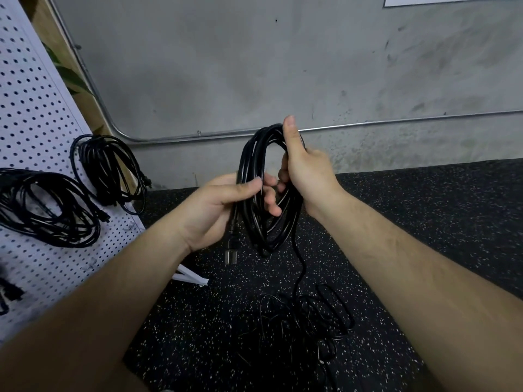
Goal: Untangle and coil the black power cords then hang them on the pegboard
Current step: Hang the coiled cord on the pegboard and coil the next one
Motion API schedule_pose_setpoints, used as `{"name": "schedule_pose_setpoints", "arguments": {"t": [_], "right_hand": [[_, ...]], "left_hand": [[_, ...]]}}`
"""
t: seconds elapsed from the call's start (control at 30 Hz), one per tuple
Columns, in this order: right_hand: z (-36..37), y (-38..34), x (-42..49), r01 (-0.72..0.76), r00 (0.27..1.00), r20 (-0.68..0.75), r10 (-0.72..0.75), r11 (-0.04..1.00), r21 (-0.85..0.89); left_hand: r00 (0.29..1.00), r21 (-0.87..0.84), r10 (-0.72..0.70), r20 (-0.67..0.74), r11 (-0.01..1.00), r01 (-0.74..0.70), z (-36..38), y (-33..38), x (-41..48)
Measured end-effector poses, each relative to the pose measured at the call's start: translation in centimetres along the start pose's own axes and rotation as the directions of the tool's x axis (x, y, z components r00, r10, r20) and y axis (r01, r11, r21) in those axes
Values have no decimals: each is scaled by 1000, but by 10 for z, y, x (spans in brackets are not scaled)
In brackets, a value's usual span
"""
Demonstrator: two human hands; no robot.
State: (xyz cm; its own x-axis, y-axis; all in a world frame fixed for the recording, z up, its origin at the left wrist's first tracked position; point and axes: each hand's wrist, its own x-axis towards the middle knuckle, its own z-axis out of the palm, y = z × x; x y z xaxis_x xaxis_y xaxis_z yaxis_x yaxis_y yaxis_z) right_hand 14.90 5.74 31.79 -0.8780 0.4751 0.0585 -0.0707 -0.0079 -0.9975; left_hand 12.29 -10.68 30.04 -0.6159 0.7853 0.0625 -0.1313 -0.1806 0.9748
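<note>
Lying nearest on the speckled black floor (424,222): a loose tangle of black cord (294,321), one strand running up from it to the coil (254,165) held above.
Left hand (220,207): thumb and fingers curled round the coil's left side. A plug (230,250) hangs just below this hand.
Right hand (305,171): fingers wrapped round the coil's upper right, thumb straight along its top.
Left edge: white pegboard (34,123), its white foot (191,277) on the floor. It carries a lower hung coil (51,207) and an upper hung coil (110,171).
Behind: green leaf (73,77), grey wall (254,66), metal conduit (368,124).
Top right corner: white sheet (452,0), cut off, print unreadable.
</note>
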Motion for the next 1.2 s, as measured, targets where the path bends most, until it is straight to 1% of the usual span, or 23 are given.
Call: {"name": "schedule_pose_setpoints", "arguments": {"t": [0.07, 0.13, 0.23, 0.33, 0.4, 0.43, 0.5, 0.53, 0.57, 0.6, 0.67, 0.7, 0.73, 0.77, 0.83, 0.87, 0.9, 0.97, 1.0, 1.03, 1.1, 1.17, 1.2], "right_hand": [[-1, 0, 2, -2, 1000, -15, 2, 1000, -12], [-2, 0, 5, 17, 1000, -9, -18, 999, -35], [-3, 5, 6, 34, 995, 90, -32, 999, -17], [-1, 11, 5, 62, 984, 168, -62, 998, 3], [-3, 20, 9, 81, 968, 241, -75, 997, -13], [-5, 26, 11, 79, 951, 304, -65, 996, -36], [-14, 48, 11, 41, 889, 458, 12, 994, -106], [-18, 61, 10, 30, 851, 522, 66, 984, -173], [-23, 76, 9, 35, 812, 568, 134, 960, -277], [-25, 90, 7, 53, 771, 597, 221, 912, -406], [-22, 121, -1, 131, 677, 615, 404, 756, -642], [-19, 136, -6, 169, 639, 606, 473, 683, -711], [-15, 149, -13, 180, 615, 588, 526, 632, -754], [-11, 159, -18, 158, 609, 562, 560, 608, -778], [-9, 175, -21, 51, 637, 503, 584, 619, -784], [-9, 176, -20, 20, 657, 485, 577, 629, -777], [-9, 169, -18, 31, 683, 478, 553, 631, -775], [-7, 140, -17, 170, 742, 506, 440, 606, -777], [-6, 123, -19, 271, 763, 537, 359, 576, -771], [-4, 105, -22, 372, 769, 575, 280, 536, -758], [-2, 72, -32, 534, 728, 663, 175, 461, -709], [-4, 50, -40, 655, 671, 737, 81, 401, -641], [-6, 41, -42, 701, 653, 757, 12, 371, -610]], "left_hand": [[997, 49, 58, -57, 997, -55, -1, -3, 2], [989, 14, 104, -102, 995, -103, 0, -3, 4], [983, -30, 136, -123, 990, -141, 2, -1, 7], [988, -123, 96, -120, 986, -111, 6, 1, 9], [977, -157, 127, -170, 976, -154, 5, 4, 11], [968, -166, 158, -196, 967, -191, 4, 7, 11], [944, -178, 221, -247, 947, -268, 0, 15, 10], [928, -180, 250, -278, 935, -306, -3, 19, 9], [910, -181, 276, -311, 922, -341, -7, 23, 8], [892, -181, 299, -340, 910, -374, -12, 27, 6], [860, -184, 344, -377, 882, -433, -22, 34, 4], [846, -183, 363, -390, 870, -458, -27, 37, 3], [832, -176, 380, -405, 860, -479, -32, 39, 2], [816, -160, 393, -424, 854, -495, -37, 40, 1], [783, -95, 417, -462, 855, -510, -47, 39, 0], [770, -46, 428, -474, 861, -507, -51, 37, -1], [762, 12, 435, -480, 871, -490, -55, 36, -1], [759, 151, 436, -484, 896, -419, -60, 31, -1], [765, 217, 428, -481, 904, -369, -61, 29, -1], [776, 276, 416, -473, 907, -318, -61, 26, 0], [813, 374, 392, -431, 897, -234, -58, 19, 2], [855, 461, 357, -376, 873, -162, -52, 14, 3], [876, 498, 331, -350, 858, -126, -48, 12, 3]]}}
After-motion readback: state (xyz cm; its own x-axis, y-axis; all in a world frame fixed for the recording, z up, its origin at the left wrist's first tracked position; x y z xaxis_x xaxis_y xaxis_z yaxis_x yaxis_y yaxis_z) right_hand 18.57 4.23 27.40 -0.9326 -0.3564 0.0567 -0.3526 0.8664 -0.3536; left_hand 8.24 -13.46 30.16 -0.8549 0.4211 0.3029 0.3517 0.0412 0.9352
